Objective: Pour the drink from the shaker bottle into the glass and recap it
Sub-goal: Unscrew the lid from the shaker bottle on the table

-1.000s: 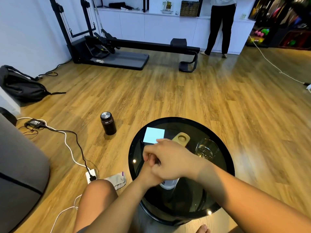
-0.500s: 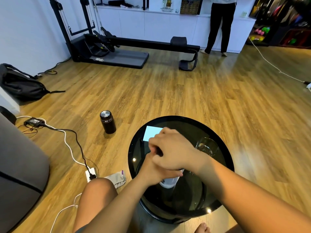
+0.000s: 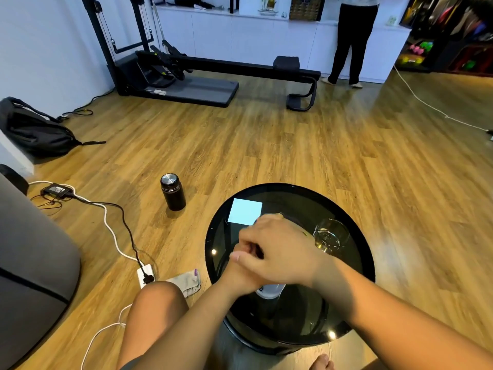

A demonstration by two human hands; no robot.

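Observation:
The shaker bottle (image 3: 270,289) stands on the round black glass table (image 3: 354,284); only its pale lower part shows beneath my hands. My left hand (image 3: 239,269) grips the bottle from the left, thumb up. My right hand (image 3: 278,252) lies over the bottle's top with fingers curled down around the cap, which is hidden. The clear glass (image 3: 330,235) stands upright just right of my right hand, apart from it, with what looks like a little clear liquid inside.
A light-blue square card (image 3: 245,211) lies on the table's far left. On the floor to the left are a black flask (image 3: 173,192), a power strip (image 3: 145,273) with cables and a grey cloth (image 3: 186,283). My knee (image 3: 157,303) is beside the table.
My right hand has turned and slid forward over the bottle's top, now covering a tan piece that showed behind it a second ago. The glass and the bottle stay in place.

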